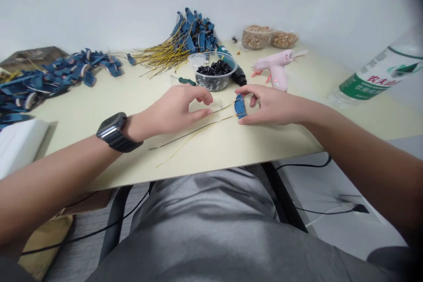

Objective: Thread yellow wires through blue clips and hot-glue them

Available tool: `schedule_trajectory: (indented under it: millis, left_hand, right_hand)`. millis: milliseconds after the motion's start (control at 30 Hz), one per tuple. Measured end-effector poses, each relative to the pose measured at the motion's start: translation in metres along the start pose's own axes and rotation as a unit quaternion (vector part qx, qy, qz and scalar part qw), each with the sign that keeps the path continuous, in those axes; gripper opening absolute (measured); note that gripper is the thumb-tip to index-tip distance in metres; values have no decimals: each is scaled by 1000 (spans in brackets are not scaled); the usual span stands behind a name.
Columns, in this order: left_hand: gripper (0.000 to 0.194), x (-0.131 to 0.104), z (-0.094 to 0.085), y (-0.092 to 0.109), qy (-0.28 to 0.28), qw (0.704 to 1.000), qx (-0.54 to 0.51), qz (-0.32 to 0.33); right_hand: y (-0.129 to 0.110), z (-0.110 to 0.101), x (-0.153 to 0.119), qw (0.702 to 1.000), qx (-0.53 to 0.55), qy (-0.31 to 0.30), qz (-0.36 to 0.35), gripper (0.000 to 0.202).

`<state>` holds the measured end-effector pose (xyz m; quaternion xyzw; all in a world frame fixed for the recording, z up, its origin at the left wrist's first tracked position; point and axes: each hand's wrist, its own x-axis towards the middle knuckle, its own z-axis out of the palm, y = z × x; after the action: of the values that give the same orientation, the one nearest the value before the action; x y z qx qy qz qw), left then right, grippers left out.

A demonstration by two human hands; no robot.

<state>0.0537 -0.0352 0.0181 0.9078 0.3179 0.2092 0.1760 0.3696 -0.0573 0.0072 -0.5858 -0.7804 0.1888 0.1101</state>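
A small blue part is held by its two ends between the thumb and fingers of my right hand. Black and yellow wires run from it leftward over the pale tabletop. My left hand, with a dark watch on the wrist, hovers left of the part. Its thumb and fingers are apart, with nothing visible gripped between them, and one pair of wires passes behind the fingertips.
Behind my hands stand a clear tub of black pieces, a pink glue gun and a green screwdriver. Blue parts with yellow wires are heaped at the back. A large bottle is at the right, a white block at the left.
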Motion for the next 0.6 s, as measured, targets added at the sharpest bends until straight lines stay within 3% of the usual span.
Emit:
schedule_trajectory:
  millis: [100, 200, 400, 500, 600]
  left_hand:
    - [41, 12, 10, 1, 0, 1000, 4, 19]
    - [54, 27, 21, 5, -9, 999, 16, 26]
    - [90, 60, 43, 11, -59, 997, 28, 31]
    - [95, 71, 49, 12, -77, 996, 39, 34]
    - [95, 77, 53, 13, -87, 994, 50, 34]
  right_hand:
    - [-7, -5, -8, 1000, 4, 17, -9, 110]
    - [-9, -13, -18, 999, 7, 39, -5, 103]
    - [3, -23, -27, 999, 11, 38, 23, 59]
    - [0, -21, -28, 999, 12, 20, 36, 32]
    - [-7, -17, -27, 999, 21, 12, 42, 21]
